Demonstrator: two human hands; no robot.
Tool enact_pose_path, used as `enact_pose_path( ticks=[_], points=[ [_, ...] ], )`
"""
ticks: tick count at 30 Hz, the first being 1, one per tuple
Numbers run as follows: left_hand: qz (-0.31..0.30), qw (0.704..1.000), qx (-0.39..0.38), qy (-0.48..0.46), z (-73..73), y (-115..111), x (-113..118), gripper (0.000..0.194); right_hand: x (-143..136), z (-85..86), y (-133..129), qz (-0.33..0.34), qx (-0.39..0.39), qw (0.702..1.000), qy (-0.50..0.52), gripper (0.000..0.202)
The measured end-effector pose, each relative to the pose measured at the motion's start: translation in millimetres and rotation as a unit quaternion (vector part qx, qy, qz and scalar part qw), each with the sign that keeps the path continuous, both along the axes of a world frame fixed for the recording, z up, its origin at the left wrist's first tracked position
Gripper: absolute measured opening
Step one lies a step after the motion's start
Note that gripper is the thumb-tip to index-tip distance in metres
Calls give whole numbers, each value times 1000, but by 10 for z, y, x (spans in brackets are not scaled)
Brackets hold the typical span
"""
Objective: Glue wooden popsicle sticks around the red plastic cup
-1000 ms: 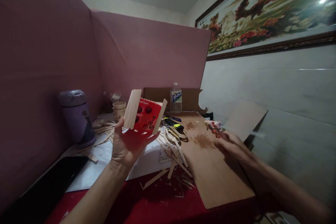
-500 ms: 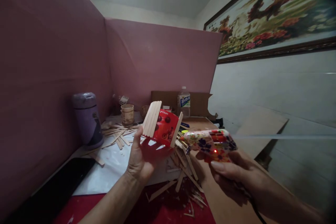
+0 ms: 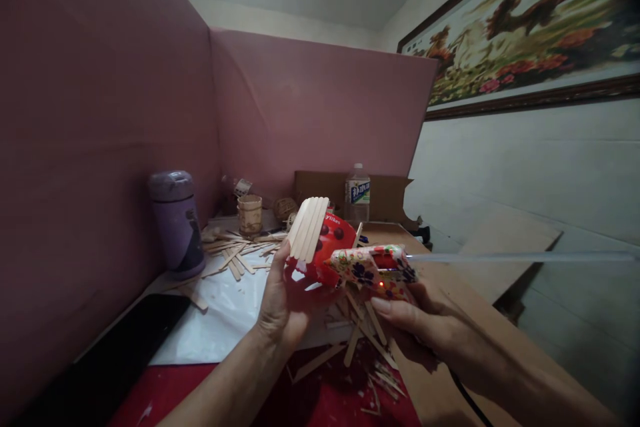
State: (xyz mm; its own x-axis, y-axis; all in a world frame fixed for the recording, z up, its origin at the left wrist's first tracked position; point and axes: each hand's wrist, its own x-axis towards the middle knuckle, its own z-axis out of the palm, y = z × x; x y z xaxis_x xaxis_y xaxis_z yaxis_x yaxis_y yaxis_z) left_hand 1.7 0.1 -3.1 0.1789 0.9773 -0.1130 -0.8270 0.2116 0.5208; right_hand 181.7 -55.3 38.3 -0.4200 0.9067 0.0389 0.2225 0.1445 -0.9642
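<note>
My left hand [image 3: 280, 300] is closed around a red printed cup [image 3: 336, 235], tilted, its side partly covered by upright wooden craft sticks [image 3: 309, 230]. One more stick stands on the cup's right side, mostly hidden behind the glue gun. In my right hand [image 3: 420, 327] is a flower-patterned glue gun [image 3: 367, 265] with a small red light lit. Its nozzle points left, at the cup's lower front; whether it touches cannot be told. A clear glue stick [image 3: 520, 257] juts from its rear, and a black cord hangs below.
Loose craft sticks [image 3: 239, 260] lie on white plastic [image 3: 200, 333]; more lie at the front right. A purple flask [image 3: 177, 227] and a black phone-like slab [image 3: 130, 333] are at left. A plastic bottle [image 3: 357, 193] and small stick-covered cup [image 3: 249, 215] stand behind.
The glue gun has moved left, so its nozzle now overlaps the red cup's front. The cup has shifted slightly right in view, along with the whole scene.
</note>
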Motion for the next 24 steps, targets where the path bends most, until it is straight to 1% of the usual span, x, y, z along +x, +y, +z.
enact_pose_path(
  ticks=[5, 10, 17, 21, 24],
  points=[
    [-4, 1000, -7, 15, -11, 7, 8, 45, 7, -38, 18, 8, 5, 1000, -9, 46],
    [-10, 1000, -3, 26, -21, 8, 10, 47, -27, -21, 10, -10, -19, 1000, 8, 40],
    [-15, 999, -9, 31, -16, 4, 5, 43, -38, -33, 30, 7, -22, 1000, -6, 51],
    [-16, 999, 0, 32, -27, 0, 8, 45, -35, -53, 24, 6, -33, 999, 2, 50],
    [-23, 999, 1, 32, -31, -6, 10, 47, -35, -52, 21, 12, -24, 1000, -3, 52]
  ],
)
